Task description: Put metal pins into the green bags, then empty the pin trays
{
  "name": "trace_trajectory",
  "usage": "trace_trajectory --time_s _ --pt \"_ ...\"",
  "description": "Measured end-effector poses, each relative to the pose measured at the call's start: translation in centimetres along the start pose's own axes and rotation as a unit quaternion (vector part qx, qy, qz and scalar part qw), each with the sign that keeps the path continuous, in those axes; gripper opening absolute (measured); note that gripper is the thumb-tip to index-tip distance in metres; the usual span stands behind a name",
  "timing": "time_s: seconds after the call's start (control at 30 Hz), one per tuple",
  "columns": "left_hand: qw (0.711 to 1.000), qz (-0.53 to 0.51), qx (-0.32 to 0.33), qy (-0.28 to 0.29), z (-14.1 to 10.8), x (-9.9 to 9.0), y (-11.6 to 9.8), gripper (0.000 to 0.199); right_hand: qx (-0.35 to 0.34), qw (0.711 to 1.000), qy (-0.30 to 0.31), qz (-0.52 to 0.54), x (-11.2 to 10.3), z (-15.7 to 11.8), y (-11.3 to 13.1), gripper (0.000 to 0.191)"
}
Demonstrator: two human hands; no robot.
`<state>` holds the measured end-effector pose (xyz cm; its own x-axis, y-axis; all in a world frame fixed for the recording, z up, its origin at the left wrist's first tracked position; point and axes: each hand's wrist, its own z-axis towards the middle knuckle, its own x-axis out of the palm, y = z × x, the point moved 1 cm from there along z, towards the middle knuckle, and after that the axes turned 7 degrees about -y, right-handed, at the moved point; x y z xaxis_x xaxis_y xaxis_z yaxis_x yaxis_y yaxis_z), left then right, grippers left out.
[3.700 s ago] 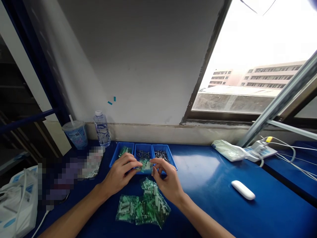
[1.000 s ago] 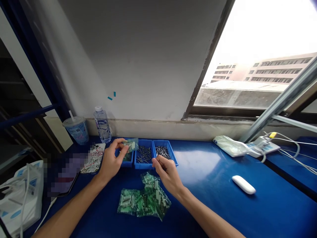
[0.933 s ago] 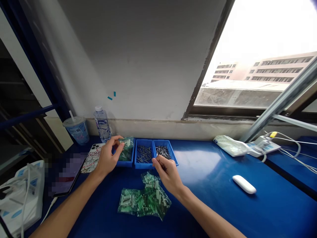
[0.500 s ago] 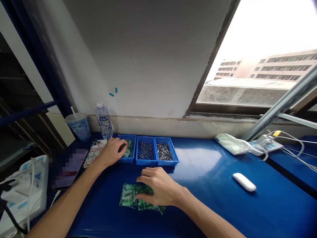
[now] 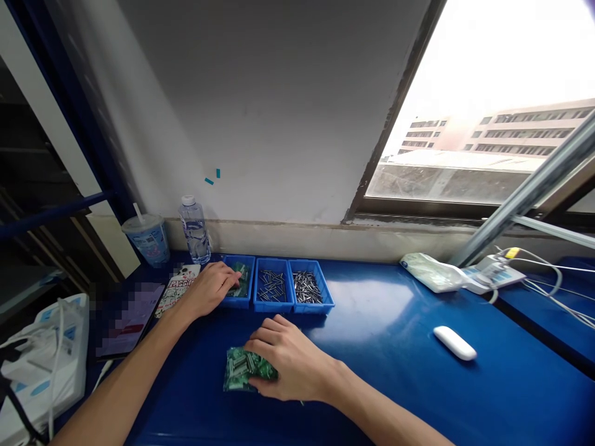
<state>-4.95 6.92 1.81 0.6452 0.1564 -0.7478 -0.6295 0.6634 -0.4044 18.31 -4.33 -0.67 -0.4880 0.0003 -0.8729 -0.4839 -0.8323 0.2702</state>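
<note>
Left of the middle tray [image 5: 273,306], the left hand [image 5: 211,289] reaches over the left tray [image 5: 239,304], fingertips at its bags [image 5: 242,279]; any grip is hidden. In front of the middle tray, the right hand [image 5: 288,359] curves over the pile [image 5: 238,370] on the tabletop [image 5: 376,365]; whether it grips, I cannot tell.

Phone case lettering [image 5: 180,282] (illegible), unreadable cup label [image 5: 151,238]
</note>
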Motion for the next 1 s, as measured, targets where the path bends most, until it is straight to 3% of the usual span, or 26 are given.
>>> trace_trajectory --time_s 0.27,0.43,0.53,0.63,0.83,0.9,1.0 --pt "0.999 -0.008 0.032 0.009 -0.1 0.4 -0.2 0.05 0.019 0.999 -0.015 0.033 -0.2 0.0 -0.2 0.021" --pt "0.998 0.005 0.05 -0.028 -0.2 0.2 -0.7 0.04 0.093 0.979 -0.053 0.171 -0.7 0.3 0.1 0.014" --pt "0.995 0.003 0.069 -0.077 -0.4 0.0 -1.5 0.032 0.171 0.931 -0.133 0.292 -1.5 0.5 -0.3 0.013" --pt "0.986 -0.005 0.108 -0.127 -0.7 0.1 -2.3 0.03 0.236 0.862 -0.208 0.398 -2.3 0.5 -1.6 0.015" --pt "0.977 0.027 0.191 -0.088 -1.2 1.2 -3.8 0.036 0.305 0.729 -0.287 0.542 -2.8 0.2 -3.9 0.025" --pt "0.973 0.02 0.211 -0.093 -1.3 1.5 -4.4 0.027 0.311 0.701 -0.303 0.565 -2.7 0.2 -4.1 0.028" --pt "0.967 -0.013 0.235 -0.101 -1.5 1.6 -5.2 0.015 0.327 0.688 -0.283 0.583 -2.4 0.2 -4.0 0.031"
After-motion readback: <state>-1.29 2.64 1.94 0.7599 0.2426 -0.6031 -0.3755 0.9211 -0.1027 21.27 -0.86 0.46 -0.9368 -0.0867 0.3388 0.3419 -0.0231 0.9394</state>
